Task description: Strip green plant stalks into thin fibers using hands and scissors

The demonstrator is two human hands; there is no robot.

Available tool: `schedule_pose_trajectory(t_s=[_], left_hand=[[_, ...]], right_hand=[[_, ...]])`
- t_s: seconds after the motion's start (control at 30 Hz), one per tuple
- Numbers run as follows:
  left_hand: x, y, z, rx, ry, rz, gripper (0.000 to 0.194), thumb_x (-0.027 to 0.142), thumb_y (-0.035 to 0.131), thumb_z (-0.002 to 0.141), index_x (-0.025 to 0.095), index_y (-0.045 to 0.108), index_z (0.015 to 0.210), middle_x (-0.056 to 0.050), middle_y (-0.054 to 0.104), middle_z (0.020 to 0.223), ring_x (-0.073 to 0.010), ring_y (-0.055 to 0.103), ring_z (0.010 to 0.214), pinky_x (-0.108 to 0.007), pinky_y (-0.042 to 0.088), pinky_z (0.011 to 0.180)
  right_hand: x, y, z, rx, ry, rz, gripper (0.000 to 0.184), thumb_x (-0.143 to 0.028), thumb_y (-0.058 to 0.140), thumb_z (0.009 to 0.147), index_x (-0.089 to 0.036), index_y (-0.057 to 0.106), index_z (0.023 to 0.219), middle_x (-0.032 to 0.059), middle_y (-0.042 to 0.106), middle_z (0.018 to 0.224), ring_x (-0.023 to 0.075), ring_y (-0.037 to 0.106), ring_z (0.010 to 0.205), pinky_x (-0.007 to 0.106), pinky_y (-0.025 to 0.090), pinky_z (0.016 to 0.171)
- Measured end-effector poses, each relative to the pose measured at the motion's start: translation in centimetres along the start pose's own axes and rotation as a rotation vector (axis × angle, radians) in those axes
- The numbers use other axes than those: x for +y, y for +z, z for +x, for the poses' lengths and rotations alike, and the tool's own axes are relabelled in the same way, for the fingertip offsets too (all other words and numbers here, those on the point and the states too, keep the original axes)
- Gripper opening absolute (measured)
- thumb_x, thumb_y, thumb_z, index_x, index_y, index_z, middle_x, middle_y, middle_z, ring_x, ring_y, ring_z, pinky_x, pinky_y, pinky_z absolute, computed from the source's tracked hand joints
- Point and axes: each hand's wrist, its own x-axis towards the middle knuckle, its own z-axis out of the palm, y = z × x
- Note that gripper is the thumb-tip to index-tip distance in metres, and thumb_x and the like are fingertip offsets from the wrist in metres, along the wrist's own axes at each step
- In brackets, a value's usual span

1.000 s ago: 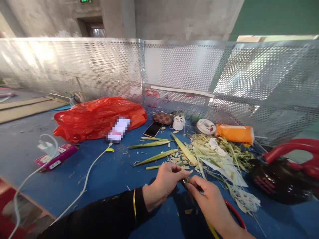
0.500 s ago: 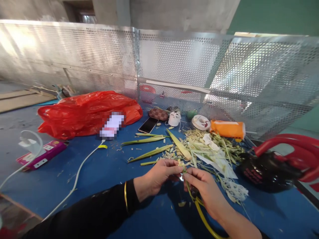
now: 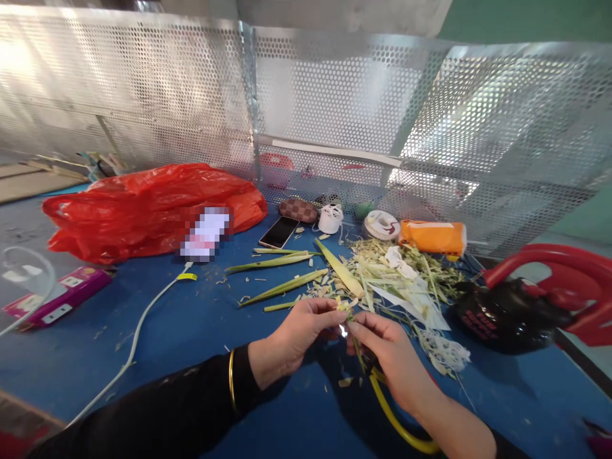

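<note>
My left hand (image 3: 300, 331) pinches a small pale-yellow, flower-like piece of plant strips (image 3: 343, 307) between thumb and fingers. Close against it, my right hand (image 3: 389, 347) grips the green stem end of the same piece, its fingers curled. A thin stalk runs down below the right fingers. Under the right hand and wrist lies a yellow curved handle (image 3: 394, 417), mostly hidden. Just beyond both hands are long green leaf blades (image 3: 287, 287), a broad pale leaf (image 3: 340, 271) and a heap of leaf scraps (image 3: 377, 258).
On the blue tabletop (image 3: 191, 344) are a red plastic bag (image 3: 143, 204), a lit phone on a white cable (image 3: 205, 234), a dark phone (image 3: 280, 233), a tape roll (image 3: 381, 225), an orange pack (image 3: 433, 238) and a black-and-red bag (image 3: 507, 315). A perforated metal screen (image 3: 329, 95) stands behind.
The view has shifted slightly, so the table things appear a little higher and further left. Both hands keep their hold, with only small finger movement.
</note>
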Motion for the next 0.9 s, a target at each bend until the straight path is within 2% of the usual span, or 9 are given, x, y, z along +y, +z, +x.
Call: schedule_pose_trajectory(t_s=[0.1,0.27,0.37,0.47,0.6,0.7,0.77,0.83,0.9], left_hand=[[-0.3,-0.1,0.1,-0.001,0.033,0.047,0.022,0.032,0.076,0.067,0.013,0.065,0.07,0.0,0.059,0.063,-0.0083,0.05,0.057,-0.022,0.038,0.059],[0.0,0.2,-0.2,0.01,0.006,0.123,0.024,0.036,0.073,0.068,0.014,0.063,0.069,0.0,0.058,0.063,-0.0094,0.052,0.058,-0.022,0.039,0.06],[0.3,0.5,-0.4,0.077,0.038,0.222,0.026,0.034,0.076,0.063,0.016,0.057,0.063,0.003,0.055,0.057,-0.0092,0.049,0.055,-0.022,0.036,0.056],[0.3,0.8,-0.5,0.139,0.116,0.311,0.028,0.032,0.075,0.062,0.017,0.053,0.057,0.004,0.051,0.054,-0.0092,0.047,0.055,-0.022,0.035,0.054],[0.3,0.7,-0.5,0.155,0.166,0.424,0.024,0.033,0.068,0.067,0.017,0.054,0.054,0.002,0.051,0.054,-0.011,0.048,0.056,-0.024,0.036,0.055],[0.4,0.4,-0.3,0.14,0.203,0.538,0.026,0.034,0.065,0.069,0.018,0.052,0.053,0.003,0.05,0.052,-0.0104,0.043,0.054,-0.024,0.031,0.053],[0.5,0.3,-0.2,0.14,0.229,0.602,0.027,0.035,0.065,0.07,0.018,0.052,0.054,0.004,0.048,0.052,-0.01,0.04,0.053,-0.024,0.028,0.052],[0.5,0.1,-0.1,0.134,0.245,0.637,0.029,0.037,0.067,0.07,0.018,0.05,0.055,0.005,0.043,0.052,-0.0095,0.037,0.053,-0.024,0.026,0.051],[0.3,0.0,-0.2,0.096,0.236,0.655,0.028,0.035,0.068,0.068,0.018,0.05,0.056,0.007,0.039,0.052,-0.0088,0.035,0.052,-0.024,0.025,0.05]], right_hand=[[-0.2,0.0,0.0,0.023,-0.033,-0.024,0.023,-0.04,0.068,0.078,-0.018,0.064,0.072,-0.0005,0.062,0.064,0.0139,0.054,0.062,0.025,0.041,0.061],[0.2,-0.1,0.0,0.095,-0.083,-0.182,0.023,-0.038,0.065,0.079,-0.019,0.061,0.066,-0.0008,0.061,0.059,0.0148,0.055,0.059,0.026,0.043,0.06],[0.3,-0.1,-0.1,0.08,-0.071,-0.236,0.021,-0.039,0.065,0.078,-0.019,0.062,0.072,0.0006,0.063,0.065,0.0163,0.057,0.062,0.027,0.044,0.061],[0.2,0.1,-0.3,0.061,-0.051,-0.274,0.025,-0.042,0.063,0.079,-0.019,0.06,0.07,0.0007,0.062,0.062,0.0162,0.057,0.06,0.028,0.045,0.059],[-0.1,0.3,-0.5,0.038,-0.067,-0.28,0.029,-0.044,0.062,0.08,-0.02,0.058,0.064,0.0,0.059,0.058,0.0151,0.054,0.057,0.027,0.043,0.056],[-0.2,0.1,-0.4,0.033,-0.083,-0.259,0.028,-0.042,0.063,0.078,-0.019,0.057,0.063,-0.0004,0.057,0.059,0.0141,0.052,0.057,0.026,0.043,0.055],[-0.2,-0.1,-0.3,0.07,-0.093,-0.185,0.023,-0.041,0.067,0.075,-0.019,0.061,0.073,0.0009,0.061,0.068,0.0153,0.056,0.063,0.027,0.047,0.06],[-0.3,-0.5,-0.1,0.129,-0.104,-0.091,0.028,-0.042,0.069,0.073,-0.019,0.064,0.089,0.0033,0.065,0.081,0.0181,0.061,0.074,0.029,0.05,0.067],[-0.4,-0.7,0.1,0.152,-0.105,-0.059,0.032,-0.043,0.067,0.075,-0.02,0.065,0.097,0.005,0.067,0.089,0.0202,0.063,0.082,0.03,0.051,0.071]])
